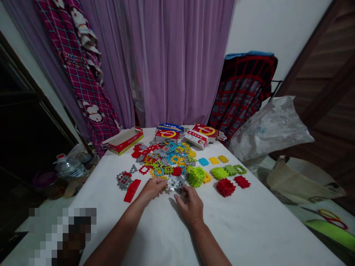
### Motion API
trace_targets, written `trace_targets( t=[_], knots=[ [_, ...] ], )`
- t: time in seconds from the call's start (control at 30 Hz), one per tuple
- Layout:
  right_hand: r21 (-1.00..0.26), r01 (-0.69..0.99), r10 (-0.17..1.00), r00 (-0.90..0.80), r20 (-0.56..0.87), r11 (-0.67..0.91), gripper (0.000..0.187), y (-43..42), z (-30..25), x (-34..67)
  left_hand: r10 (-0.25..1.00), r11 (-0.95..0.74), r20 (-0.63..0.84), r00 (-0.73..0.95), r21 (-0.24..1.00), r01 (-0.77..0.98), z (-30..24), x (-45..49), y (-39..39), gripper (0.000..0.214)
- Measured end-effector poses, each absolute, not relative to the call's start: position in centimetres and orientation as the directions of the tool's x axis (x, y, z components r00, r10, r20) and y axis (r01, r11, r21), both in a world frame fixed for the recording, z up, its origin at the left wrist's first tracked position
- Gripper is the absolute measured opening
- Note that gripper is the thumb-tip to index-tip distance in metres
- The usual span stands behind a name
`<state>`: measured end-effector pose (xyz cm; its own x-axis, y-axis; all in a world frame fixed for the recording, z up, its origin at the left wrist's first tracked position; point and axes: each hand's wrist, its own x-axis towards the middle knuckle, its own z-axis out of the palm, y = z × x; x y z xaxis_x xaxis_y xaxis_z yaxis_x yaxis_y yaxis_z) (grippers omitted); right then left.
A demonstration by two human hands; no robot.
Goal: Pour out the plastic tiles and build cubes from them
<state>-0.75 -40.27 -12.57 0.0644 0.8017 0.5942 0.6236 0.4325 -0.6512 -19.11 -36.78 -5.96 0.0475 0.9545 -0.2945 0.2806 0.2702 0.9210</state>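
Observation:
My left hand (154, 189) pinches the left edge of a light grey window-grid building plate (174, 183) with toothed edges. On the plate's right side my right hand (192, 207) has its thumb and fingers apart. Its fingertips are at the plate's near right corner; whether they touch it I cannot tell. Beyond the hands lies a heap of toothed plastic plates (166, 157) in red, grey, blue, yellow and green. A lime green stack (197, 176) stands just right of the grey plate. A red stack (225, 187) sits farther right, near a flatter lime stack (219, 173).
Along the back of the white table (166, 236) are an open red-green box (126, 142), a blue box (169, 127) and red-and-white boxes (205, 131). Grey pieces (124, 181) and a red strip (132, 190) lie left. Scissors (332, 218) rest beyond the right edge.

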Motion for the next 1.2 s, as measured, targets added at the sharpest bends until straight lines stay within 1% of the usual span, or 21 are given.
trace_targets(
  t=[0.13, 0.23, 0.33, 0.43, 0.57, 0.63, 0.7, 0.8, 0.87, 0.93, 0.97, 1.03, 1.13, 1.2],
  knots=[
    [-0.651, 0.634, 0.796, 0.091, 0.599, 0.417, 0.029, -40.2, -12.6, -0.8, 0.947, 0.279, -0.312, 0.073, 0.916, 0.288, -5.6, -18.1, -37.3, 0.043],
    [-0.672, 0.620, 0.797, 0.120, 0.591, 0.405, 0.025, -40.1, -12.7, -0.7, 0.944, 0.292, -0.321, 0.083, 0.924, 0.246, -5.6, -17.5, -37.6, 0.040],
    [-0.714, 0.572, 0.807, 0.144, 0.572, 0.404, 0.024, -40.0, -12.8, -0.7, 0.935, 0.312, -0.337, 0.106, 0.928, 0.203, -6.0, -17.1, -37.8, 0.039],
    [-0.795, 0.460, 0.840, 0.169, 0.516, 0.396, 0.028, -39.9, -13.0, -0.8, 0.932, 0.317, -0.343, 0.119, 0.928, 0.198, -6.5, -16.9, -37.9, 0.039],
    [-0.925, 0.239, 0.903, 0.245, 0.353, 0.296, 0.034, -39.7, -13.5, -0.9, 0.942, 0.282, -0.311, 0.125, 0.937, 0.205, -7.1, -16.8, -38.1, 0.036],
    [-0.953, 0.158, 0.913, 0.283, 0.293, 0.257, 0.033, -39.6, -13.6, -0.8, 0.947, 0.240, -0.277, 0.164, 0.947, 0.212, -7.2, -16.9, -38.0, 0.034],
    [-0.959, 0.124, 0.912, 0.300, 0.279, 0.253, 0.031, -39.6, -13.4, -0.6, 0.956, 0.192, -0.230, 0.182, 0.961, 0.200, -7.1, -17.2, -37.8, 0.036],
    [-0.946, 0.143, 0.906, 0.276, 0.320, 0.291, 0.028, -39.7, -12.6, -0.5, 0.982, 0.085, -0.117, 0.149, 0.975, 0.203, -6.6, -17.7, -37.2, 0.044],
    [-0.927, 0.179, 0.905, 0.222, 0.364, 0.329, 0.026, -39.9, -12.0, -0.5, 0.986, 0.017, -0.060, 0.156, 0.965, 0.261, -6.4, -17.8, -36.8, 0.037],
    [-0.911, 0.207, 0.904, 0.169, 0.392, 0.356, 0.025, -40.0, -11.6, -0.6, 0.981, -0.009, -0.055, 0.184, 0.944, 0.330, -6.3, -17.8, -36.7, 0.028],
    [-0.910, 0.213, 0.905, 0.164, 0.392, 0.356, 0.026, -40.1, -11.5, -0.6, 0.979, -0.001, -0.072, 0.192, 0.935, 0.355, -6.3, -17.7, -36.7, 0.026],
    [-0.923, 0.218, 0.906, 0.216, 0.364, 0.318, 0.030, -40.3, -11.6, -0.6, 0.976, 0.046, -0.122, 0.181, 0.926, 0.374, -6.4, -17.6, -36.8, 0.025],
    [-0.940, 0.263, 0.900, 0.319, 0.297, 0.217, 0.034, -40.8, -12.0, -0.5, 0.971, 0.168, -0.212, 0.109, 0.933, 0.318, -6.5, -17.8, -37.4, 0.029],
    [-0.920, 0.344, 0.904, 0.305, 0.300, 0.189, 0.034, -41.1, -12.1, -0.5, 0.966, 0.230, -0.253, 0.061, 0.938, 0.258, -6.4, -17.9, -37.7, 0.032]
  ],
)
